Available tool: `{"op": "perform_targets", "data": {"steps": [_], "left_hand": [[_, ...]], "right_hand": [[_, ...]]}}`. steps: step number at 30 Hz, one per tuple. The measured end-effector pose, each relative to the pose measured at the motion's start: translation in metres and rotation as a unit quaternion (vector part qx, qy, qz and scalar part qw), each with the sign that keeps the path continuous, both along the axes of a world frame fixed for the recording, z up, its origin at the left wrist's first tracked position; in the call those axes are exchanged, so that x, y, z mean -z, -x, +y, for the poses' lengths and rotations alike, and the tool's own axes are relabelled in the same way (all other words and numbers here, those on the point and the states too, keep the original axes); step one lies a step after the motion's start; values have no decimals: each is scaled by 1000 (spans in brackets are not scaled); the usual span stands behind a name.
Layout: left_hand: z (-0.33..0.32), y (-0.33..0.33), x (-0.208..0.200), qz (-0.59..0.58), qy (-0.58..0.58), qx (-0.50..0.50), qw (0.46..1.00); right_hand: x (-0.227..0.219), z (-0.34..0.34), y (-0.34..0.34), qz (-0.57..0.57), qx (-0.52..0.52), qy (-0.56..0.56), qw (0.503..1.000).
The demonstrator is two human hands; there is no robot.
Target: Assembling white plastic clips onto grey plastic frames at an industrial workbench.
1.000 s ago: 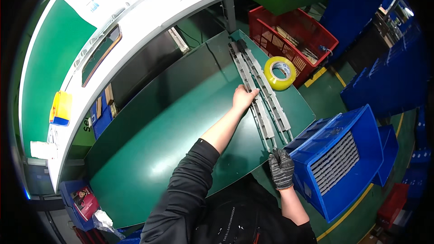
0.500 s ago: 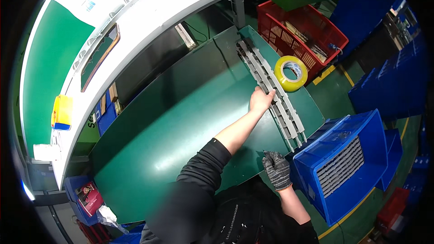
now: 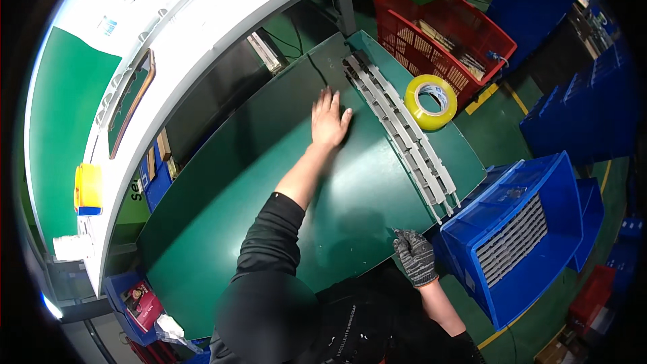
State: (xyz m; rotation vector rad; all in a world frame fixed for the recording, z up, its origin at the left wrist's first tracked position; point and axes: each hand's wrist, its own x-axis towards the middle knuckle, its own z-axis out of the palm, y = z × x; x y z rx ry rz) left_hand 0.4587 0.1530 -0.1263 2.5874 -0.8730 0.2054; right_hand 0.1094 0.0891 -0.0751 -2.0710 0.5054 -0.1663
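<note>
My bare left hand [image 3: 329,121] lies over the green table top [image 3: 269,182] with its fingers spread, holding nothing. To its right, two long grey slotted plastic strips [image 3: 403,131] rest side by side, slanting from the far end toward the near right edge. A large roll of yellow tape [image 3: 430,102] lies flat just right of them. My right hand [image 3: 415,257], in a dark grey knitted glove, is curled closed at the table's near edge. A small thin tip shows at its fingers; what it belongs to I cannot make out.
A blue crate [image 3: 512,243] at the right holds a stack of grey slotted strips. Beyond the table's far right edge stands a red basket [image 3: 441,44] with pieces inside. A white shelf [image 3: 202,61] curves along the left, carrying a phone [image 3: 133,103] and a yellow box [image 3: 87,189].
My left hand has come off the grey strips and moved left and away, its fingers now spread over the table. My gloved right hand has barely moved.
</note>
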Motion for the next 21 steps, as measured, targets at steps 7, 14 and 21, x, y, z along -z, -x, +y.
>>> {"op": "perform_targets", "data": {"steps": [7, 14, 21], "left_hand": [[22, -8, 7, -8, -168, 259, 951], [48, 206, -1, 104, -110, 431, 890], [52, 287, -18, 252, 97, 506, 819]], "right_hand": [[1, 3, 17, 23, 16, 4, 1000], [5, -10, 53, -6, 198, -104, 975], [-27, -23, 57, -112, 313, -210, 919]]}}
